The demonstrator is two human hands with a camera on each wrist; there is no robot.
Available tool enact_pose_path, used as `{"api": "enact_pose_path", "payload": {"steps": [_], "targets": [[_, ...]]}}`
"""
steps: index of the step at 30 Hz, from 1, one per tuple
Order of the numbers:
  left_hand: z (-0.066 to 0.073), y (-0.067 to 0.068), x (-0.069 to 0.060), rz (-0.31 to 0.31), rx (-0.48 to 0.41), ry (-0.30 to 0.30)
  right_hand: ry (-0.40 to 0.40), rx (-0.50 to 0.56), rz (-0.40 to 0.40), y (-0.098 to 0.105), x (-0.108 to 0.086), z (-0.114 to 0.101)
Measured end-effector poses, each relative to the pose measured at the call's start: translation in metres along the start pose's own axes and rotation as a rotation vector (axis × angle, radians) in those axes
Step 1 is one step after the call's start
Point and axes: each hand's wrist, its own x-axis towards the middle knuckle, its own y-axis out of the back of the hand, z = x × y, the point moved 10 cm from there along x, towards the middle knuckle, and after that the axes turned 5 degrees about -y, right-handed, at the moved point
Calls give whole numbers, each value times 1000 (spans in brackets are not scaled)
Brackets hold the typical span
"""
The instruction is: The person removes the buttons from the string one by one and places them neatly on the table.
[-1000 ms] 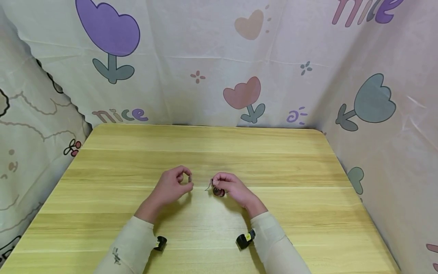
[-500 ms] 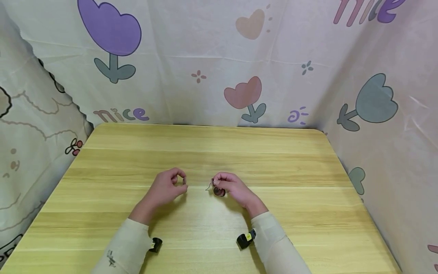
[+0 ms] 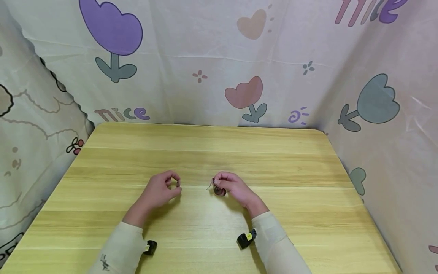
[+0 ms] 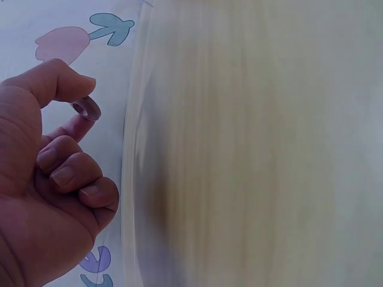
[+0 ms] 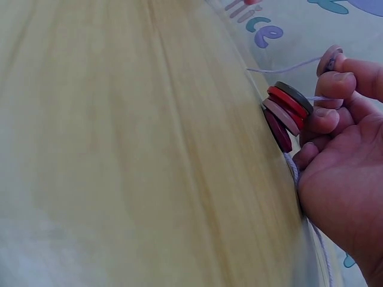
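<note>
My left hand [image 3: 156, 193] pinches a small brownish round button [image 4: 90, 109] by its edges, between thumb and index finger, above the table. Its other fingers are curled in the left wrist view. A short way to the right, my right hand [image 3: 237, 188] pinches a pale pinkish button [image 5: 327, 60] with a thin light string [image 5: 281, 70] passing at it; a loose end sticks out to the left. Below the right fingertips hangs a cluster of several threaded buttons [image 5: 287, 107], dark grey, red, pink and maroon. More string [image 5: 323, 251] trails down past the palm.
Both hands are over a light wooden table [image 3: 212, 152]. Behind it and at the sides hangs a pale cloth [image 3: 171, 45] printed with flowers and hearts. Black wrist cameras sit at the left cuff [image 3: 133, 241] and right cuff [image 3: 268, 228].
My left hand has moved left and slightly toward me, away from the right hand, with the button still pinched. The right hand and its string of buttons have barely moved.
</note>
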Motion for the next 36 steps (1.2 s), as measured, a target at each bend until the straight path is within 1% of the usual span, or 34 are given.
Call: {"api": "enact_pose_path", "payload": {"steps": [9, 15, 18, 21, 27, 36], "targets": [[-6, 3, -5, -11, 47, 32, -9, -14, 5, 0, 0, -1], [-10, 4, -7, -28, 107, 33, -9, -16, 2, 0, 0, -2], [-14, 4, -8, -40, 122, 46, -3, -16, -2, 0, 0, -2], [-17, 3, -9, -51, 137, 46, 5, -15, -5, -1, -1, -3], [-18, 2, -10, -63, 143, 38, 13, -4, -9, -1, 0, -3], [-19, 1, -13, -61, 122, 58, 6, -15, -5, 0, 0, -3]]}}
